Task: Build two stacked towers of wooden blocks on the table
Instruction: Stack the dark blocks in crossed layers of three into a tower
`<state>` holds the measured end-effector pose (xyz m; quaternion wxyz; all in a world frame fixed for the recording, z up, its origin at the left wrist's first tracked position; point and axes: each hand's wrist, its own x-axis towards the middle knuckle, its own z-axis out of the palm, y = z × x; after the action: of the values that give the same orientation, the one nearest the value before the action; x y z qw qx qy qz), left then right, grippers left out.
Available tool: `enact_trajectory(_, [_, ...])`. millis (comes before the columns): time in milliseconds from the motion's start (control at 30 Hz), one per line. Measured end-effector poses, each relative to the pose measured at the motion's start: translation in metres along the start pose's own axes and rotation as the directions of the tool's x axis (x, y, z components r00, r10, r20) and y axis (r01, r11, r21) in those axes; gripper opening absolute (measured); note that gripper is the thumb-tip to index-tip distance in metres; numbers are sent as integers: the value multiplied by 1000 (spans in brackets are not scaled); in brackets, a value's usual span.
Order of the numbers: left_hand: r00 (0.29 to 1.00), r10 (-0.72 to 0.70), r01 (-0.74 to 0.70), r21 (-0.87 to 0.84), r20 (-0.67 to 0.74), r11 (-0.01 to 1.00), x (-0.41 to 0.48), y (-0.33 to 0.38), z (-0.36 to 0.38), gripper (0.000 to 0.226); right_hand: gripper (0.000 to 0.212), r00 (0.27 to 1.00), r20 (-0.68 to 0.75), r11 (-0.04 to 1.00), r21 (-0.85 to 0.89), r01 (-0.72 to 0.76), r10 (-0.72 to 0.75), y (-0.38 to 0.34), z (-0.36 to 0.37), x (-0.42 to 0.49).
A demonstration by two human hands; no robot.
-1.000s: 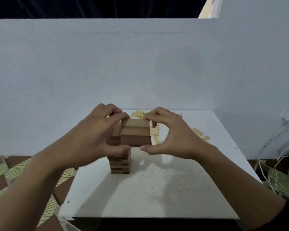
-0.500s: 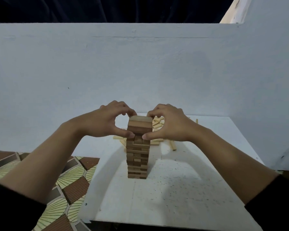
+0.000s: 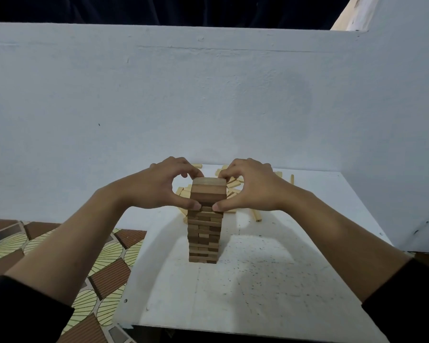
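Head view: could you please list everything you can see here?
tower: one, brown wood, upright mid-table
loose blocks: many, pale wood, scattered behind the tower
table: one, white speckled, centre
walls: two, white, behind and right of table
floor: one, brown and yellow pattern, lower left
sleeves: two, black, bottom corners
left grip: one, bare hand, pinching the tower's top from its left
right grip: one, bare hand, pinching the tower's top from its right
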<state>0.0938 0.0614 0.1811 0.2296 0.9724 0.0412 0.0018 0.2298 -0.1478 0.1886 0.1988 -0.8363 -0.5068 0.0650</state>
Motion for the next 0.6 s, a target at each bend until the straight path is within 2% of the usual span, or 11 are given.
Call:
enact_trajectory(467, [999,7,-10,-78,-36,997,-2,-2,3,82,63,999,-17,999,45,-31,32,-1,1,-7])
enact_trajectory(600, [999,7,-10,-90,-38,996,-3,-2,3,82,78,999,-1,998,37,-43,43,-2,2,-7])
